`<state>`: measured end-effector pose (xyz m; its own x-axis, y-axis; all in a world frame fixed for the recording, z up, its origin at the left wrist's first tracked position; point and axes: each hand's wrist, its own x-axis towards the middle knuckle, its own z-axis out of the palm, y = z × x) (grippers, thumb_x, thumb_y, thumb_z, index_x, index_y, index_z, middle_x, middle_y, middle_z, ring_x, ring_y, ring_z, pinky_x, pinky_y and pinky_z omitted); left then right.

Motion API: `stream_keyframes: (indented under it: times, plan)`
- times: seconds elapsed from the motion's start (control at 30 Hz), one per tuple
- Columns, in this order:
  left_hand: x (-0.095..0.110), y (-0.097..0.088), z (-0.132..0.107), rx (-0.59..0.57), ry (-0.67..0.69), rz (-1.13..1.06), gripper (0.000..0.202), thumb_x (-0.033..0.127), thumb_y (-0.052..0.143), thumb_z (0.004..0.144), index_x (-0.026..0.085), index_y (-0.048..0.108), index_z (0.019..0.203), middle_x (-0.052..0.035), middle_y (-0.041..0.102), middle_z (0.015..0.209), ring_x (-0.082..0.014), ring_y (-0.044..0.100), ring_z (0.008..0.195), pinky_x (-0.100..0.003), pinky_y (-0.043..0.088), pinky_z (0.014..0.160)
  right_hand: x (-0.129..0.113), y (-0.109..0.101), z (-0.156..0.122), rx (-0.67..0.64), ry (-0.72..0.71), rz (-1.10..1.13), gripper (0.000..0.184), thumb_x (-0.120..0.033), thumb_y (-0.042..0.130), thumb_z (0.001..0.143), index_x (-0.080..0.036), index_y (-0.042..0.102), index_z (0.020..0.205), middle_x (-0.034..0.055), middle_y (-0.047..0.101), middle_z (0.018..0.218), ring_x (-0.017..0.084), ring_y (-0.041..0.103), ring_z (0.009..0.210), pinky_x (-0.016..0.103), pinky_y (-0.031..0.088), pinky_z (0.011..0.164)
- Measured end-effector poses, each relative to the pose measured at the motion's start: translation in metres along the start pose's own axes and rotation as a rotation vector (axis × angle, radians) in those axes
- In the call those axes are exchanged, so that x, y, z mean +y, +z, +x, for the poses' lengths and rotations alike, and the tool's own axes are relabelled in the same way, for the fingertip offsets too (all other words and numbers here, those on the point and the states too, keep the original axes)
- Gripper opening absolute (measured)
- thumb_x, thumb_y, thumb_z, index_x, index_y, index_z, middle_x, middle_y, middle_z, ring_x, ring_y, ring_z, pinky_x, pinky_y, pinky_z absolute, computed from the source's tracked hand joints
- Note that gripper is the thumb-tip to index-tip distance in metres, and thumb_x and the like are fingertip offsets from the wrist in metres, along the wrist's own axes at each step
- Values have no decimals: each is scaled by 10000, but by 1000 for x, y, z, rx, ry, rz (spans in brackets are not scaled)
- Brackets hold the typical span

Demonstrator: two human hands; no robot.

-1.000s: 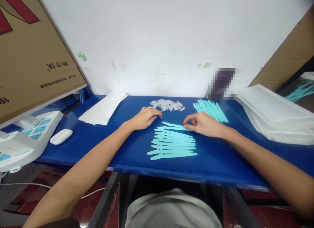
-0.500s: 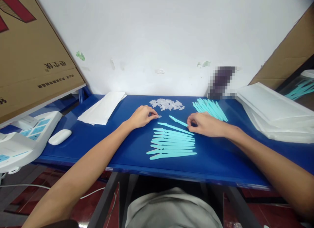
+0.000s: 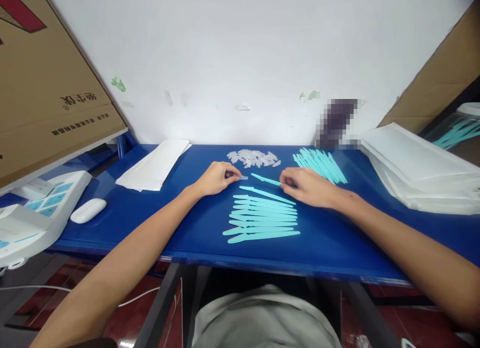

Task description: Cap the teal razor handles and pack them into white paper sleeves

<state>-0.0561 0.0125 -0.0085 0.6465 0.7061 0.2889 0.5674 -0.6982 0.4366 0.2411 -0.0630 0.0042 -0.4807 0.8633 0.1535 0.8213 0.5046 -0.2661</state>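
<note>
My left hand (image 3: pixel 220 178) is closed in a pinch on a small clear plastic cap (image 3: pixel 243 177). Between the fingers of my right hand (image 3: pixel 305 186) is the handle of a turquoise eyebrow razor (image 3: pixel 264 179), its blade end pointing left at the cap, a short gap apart. In front of both hands, several turquoise razors (image 3: pixel 264 215) lie in a stack of near-parallel rows, blade ends to the left. A pile of clear caps (image 3: pixel 253 158) rests behind my hands, and a heap of further razors (image 3: pixel 320 164) lies behind my right hand.
White paper sheets (image 3: pixel 153 165) lie at the left of the blue table (image 3: pixel 198 228), near a white mouse-shaped case (image 3: pixel 88 210) and a white device with blue keys (image 3: pixel 56 203). White plastic bags (image 3: pixel 420 168) are stacked at right. Cardboard (image 3: pixel 48 88) stands at left.
My right hand has moved left with the razor, bringing its blade end closer to the cap. The cap shows further out of my left fingers. The view has shifted slightly.
</note>
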Motion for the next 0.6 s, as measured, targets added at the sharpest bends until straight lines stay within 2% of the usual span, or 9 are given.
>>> stream_keyframes:
  times: [0.23, 0.47, 0.6]
  plan:
    - [0, 1, 1, 7, 11, -30, 199, 299, 629, 921, 215, 797, 987, -42, 760, 952, -175, 632, 810, -292, 475, 749, 3, -1, 0, -40, 11, -58, 247, -383, 360, 1027, -236, 556, 991, 21, 644, 728, 192, 552, 636, 300, 308, 605]
    - [-1, 1, 1, 5, 14, -16, 208, 320, 623, 925, 221, 797, 985, -43, 755, 950, -179, 632, 811, -306, 480, 762, 2, 0, 1, -75, 11, -86, 272, -373, 317, 1049, -244, 556, 1033, 35, 673, 792, 201, 588, 674, 300, 306, 596]
    - [3, 4, 2, -1, 31, -67, 194, 292, 632, 914, 224, 803, 974, -44, 761, 951, -187, 645, 835, -309, 489, 770, -8, 0, 4, -51, -12, -88, 290, -367, 322, 1051, -240, 582, 1050, 56, 712, 879, 215, 623, 740, 301, 329, 622]
